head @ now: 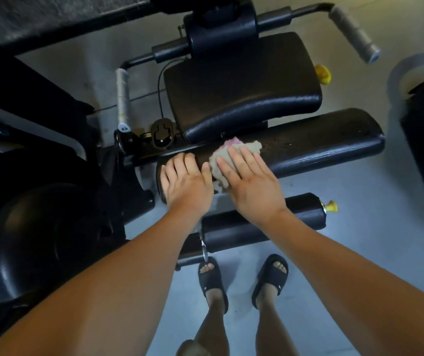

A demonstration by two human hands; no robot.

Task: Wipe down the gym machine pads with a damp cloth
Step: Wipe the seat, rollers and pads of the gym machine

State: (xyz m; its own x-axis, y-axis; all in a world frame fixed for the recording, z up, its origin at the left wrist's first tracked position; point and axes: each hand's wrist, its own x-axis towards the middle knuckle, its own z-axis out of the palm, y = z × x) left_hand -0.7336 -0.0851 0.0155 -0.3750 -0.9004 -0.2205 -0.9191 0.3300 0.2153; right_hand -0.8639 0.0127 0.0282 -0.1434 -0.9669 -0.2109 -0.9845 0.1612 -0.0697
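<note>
Pale gym floor under a dark machine. The cloth (244,145) lies bunched near the long pad's (321,147) left end, my right hand (252,181) flat on it, fingers straight. My left hand (187,181) rests open beside it. The cloth looks soft and limp: I'd press with the palm, not pinch.

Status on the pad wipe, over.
Right hand flat on cloth, pressing it to long pad. Left hand resting on pad's left end. Nothing blocking rest of pad.
</note>
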